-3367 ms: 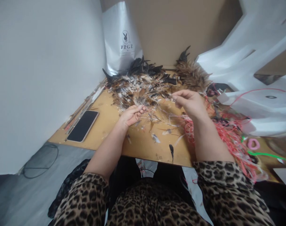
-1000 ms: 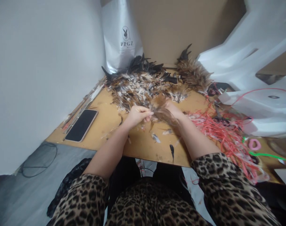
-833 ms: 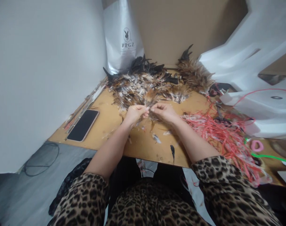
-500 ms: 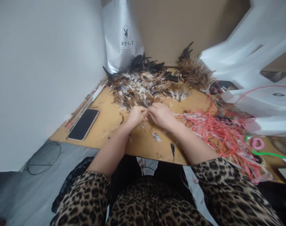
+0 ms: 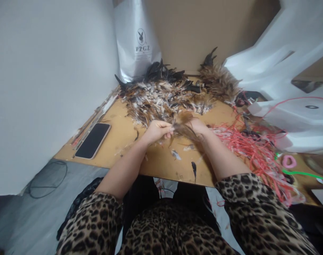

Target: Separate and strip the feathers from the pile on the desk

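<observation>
My left hand (image 5: 158,131) is closed in a pinch on the pale quill ends of a small bunch of brown feathers (image 5: 184,128). The bunch fans out to the right, in front of my right hand (image 5: 199,126). That hand's fingers are mostly hidden behind the feathers and blurred, so their grip does not show. Just beyond both hands lies a wide pile of loose feathers (image 5: 161,97), brown, white and black. A few stray feathers, one of them black (image 5: 194,170), are scattered on the table (image 5: 140,159) near my wrists.
A phone (image 5: 93,140) lies at the left. Behind the pile stands a silver bag (image 5: 137,60); a larger brown feather bundle (image 5: 220,79) is back right. Tangled pink strips (image 5: 254,156), a pink ring (image 5: 289,161) and white sheeting (image 5: 289,46) fill the right side.
My right hand has moved a little right, away from my left hand. A bunch of brown feathers now shows between them, and my left hand has shifted slightly right.
</observation>
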